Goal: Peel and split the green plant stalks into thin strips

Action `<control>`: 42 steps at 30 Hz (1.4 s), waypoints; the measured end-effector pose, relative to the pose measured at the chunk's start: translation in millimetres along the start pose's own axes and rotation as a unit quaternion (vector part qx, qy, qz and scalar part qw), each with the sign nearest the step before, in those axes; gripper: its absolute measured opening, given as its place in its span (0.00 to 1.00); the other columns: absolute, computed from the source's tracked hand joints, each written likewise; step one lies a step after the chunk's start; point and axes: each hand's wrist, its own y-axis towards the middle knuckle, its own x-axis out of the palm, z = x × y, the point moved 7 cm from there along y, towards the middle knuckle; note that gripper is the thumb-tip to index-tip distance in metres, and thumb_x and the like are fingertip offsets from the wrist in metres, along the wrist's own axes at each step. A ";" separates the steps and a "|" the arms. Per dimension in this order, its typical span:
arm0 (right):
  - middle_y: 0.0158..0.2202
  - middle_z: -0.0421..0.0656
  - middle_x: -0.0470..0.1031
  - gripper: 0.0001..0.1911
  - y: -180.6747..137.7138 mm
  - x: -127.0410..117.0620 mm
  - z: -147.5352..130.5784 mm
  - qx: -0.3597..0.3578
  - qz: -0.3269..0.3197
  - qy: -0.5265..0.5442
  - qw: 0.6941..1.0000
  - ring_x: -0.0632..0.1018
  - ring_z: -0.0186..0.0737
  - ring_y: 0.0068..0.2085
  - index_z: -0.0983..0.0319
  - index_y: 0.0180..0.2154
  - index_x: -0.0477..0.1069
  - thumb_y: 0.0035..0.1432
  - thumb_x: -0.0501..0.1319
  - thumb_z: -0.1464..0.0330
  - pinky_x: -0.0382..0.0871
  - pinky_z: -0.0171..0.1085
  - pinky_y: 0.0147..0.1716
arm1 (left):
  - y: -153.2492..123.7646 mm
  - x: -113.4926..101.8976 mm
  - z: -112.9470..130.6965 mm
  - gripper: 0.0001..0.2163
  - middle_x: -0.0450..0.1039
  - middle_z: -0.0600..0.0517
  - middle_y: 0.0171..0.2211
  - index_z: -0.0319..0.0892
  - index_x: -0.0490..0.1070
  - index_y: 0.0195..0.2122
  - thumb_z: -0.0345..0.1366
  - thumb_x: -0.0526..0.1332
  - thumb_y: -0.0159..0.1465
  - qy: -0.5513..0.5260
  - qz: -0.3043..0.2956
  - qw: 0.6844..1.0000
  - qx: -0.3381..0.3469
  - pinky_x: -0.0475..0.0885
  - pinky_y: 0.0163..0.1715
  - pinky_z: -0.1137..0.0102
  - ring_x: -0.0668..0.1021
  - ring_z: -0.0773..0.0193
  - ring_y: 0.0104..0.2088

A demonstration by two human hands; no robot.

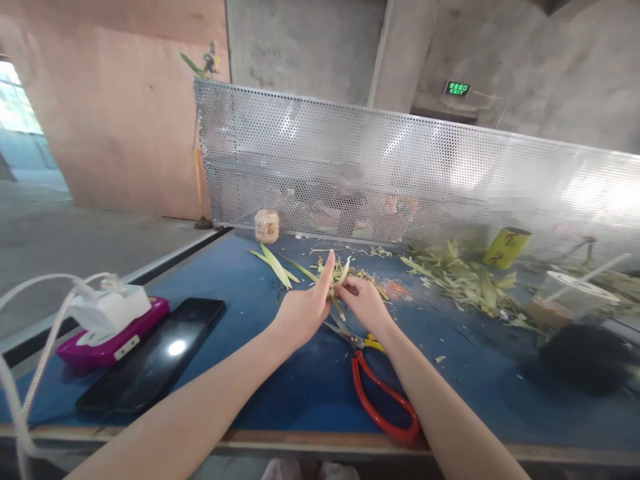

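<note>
In the middle of the blue table, my right hand (367, 303) pinches a narrow pale green leaf strip (345, 270) between thumb and fingers. Close against it is my left hand (303, 313), one digit pointing up and the other fingers curled out of sight; what they grip is hidden. A heap of green plant scraps (357, 272) lies just behind both hands. Below them rest scissors with red handles (377, 393), blades pointing toward the hands and partly beside my right forearm. Something with yellow handles (374, 343) shows next to the blades. Long green leaves (275, 265) lie left of the heap.
A black phone (155, 353) and a magenta power strip (120, 333) with a white charger lie at left. A jar (267, 226) stands near the perforated metal screen (320, 153). Rightward are a leaf pile (460, 277), a yellow-green can (506, 247) and a plastic cup with straw (565, 293).
</note>
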 end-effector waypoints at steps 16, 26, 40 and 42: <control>0.15 0.34 0.55 0.16 3.5 -1.5 -2.3 -0.033 0.011 0.004 0.999 0.59 0.29 0.19 0.61 0.18 0.56 0.53 0.51 0.60 0.52 0.30 0.19 | -3.8 -24.3 -11.1 0.38 0.69 0.47 0.44 0.43 0.27 0.60 0.39 0.54 0.56 -0.117 0.136 0.984 -0.021 0.63 0.19 0.76 0.71 0.73 0.20; 0.23 0.38 0.71 0.20 5.7 -3.6 -0.4 -0.026 -0.041 -0.100 0.994 0.68 0.29 0.22 0.62 0.28 0.69 0.58 0.45 0.60 0.61 0.28 0.23 | 0.8 -16.0 -21.9 0.30 0.73 0.55 0.30 0.44 0.36 0.59 0.40 0.50 0.59 -0.158 0.100 0.982 -0.025 0.64 0.21 0.77 0.72 0.71 0.20; 0.39 0.53 0.73 0.13 10.9 -77.2 76.3 0.246 0.000 -0.467 0.849 0.72 0.50 0.45 0.63 0.37 0.72 0.50 0.53 0.75 0.63 0.43 0.39 | 4.9 3.2 -16.1 0.25 0.72 0.54 0.33 0.43 0.43 0.58 0.36 0.47 0.59 -0.085 -0.002 0.996 0.007 0.60 0.19 0.76 0.70 0.71 0.19; 0.39 0.53 0.73 0.14 11.7 -75.9 77.1 0.250 -0.007 -0.472 0.845 0.72 0.49 0.45 0.62 0.37 0.72 0.49 0.53 0.76 0.63 0.42 0.39 | 5.0 3.3 -16.6 0.25 0.72 0.53 0.33 0.42 0.42 0.58 0.35 0.47 0.59 -0.066 -0.009 0.998 0.009 0.60 0.19 0.75 0.70 0.71 0.20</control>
